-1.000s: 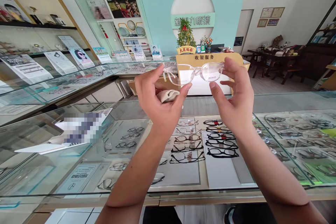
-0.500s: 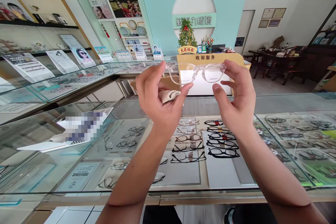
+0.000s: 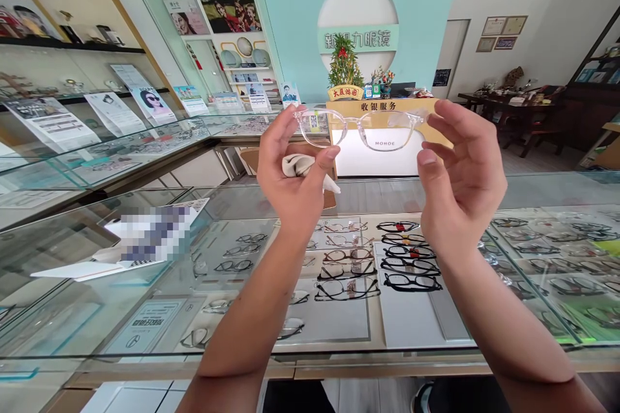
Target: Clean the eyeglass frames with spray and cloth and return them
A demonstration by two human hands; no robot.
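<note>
A pair of clear-framed eyeglasses (image 3: 356, 121) is held up level at chest height, lenses facing me, with small lettering on the right lens. My left hand (image 3: 293, 171) grips the left end of the frame, its thumb below the left lens. A crumpled pale cleaning cloth (image 3: 296, 166) is tucked in that same palm and hangs out under the thumb. At the right end, the fingertips of my right hand (image 3: 462, 174) are at the temple, with the thumb apart below. How firmly they hold it is hard to see.
Beneath my arms is a glass display counter (image 3: 329, 353) with rows of eyeglasses (image 3: 347, 289) inside. An open white leaflet (image 3: 82, 269) lies on the left of the glass. Ahead stands a cashier desk (image 3: 387, 161) with a potted plant (image 3: 343, 68).
My right hand has shifted right and its fingers have spread. The eyeglasses have turned and risen slightly, and my left hand has tilted, showing more of the cloth.
</note>
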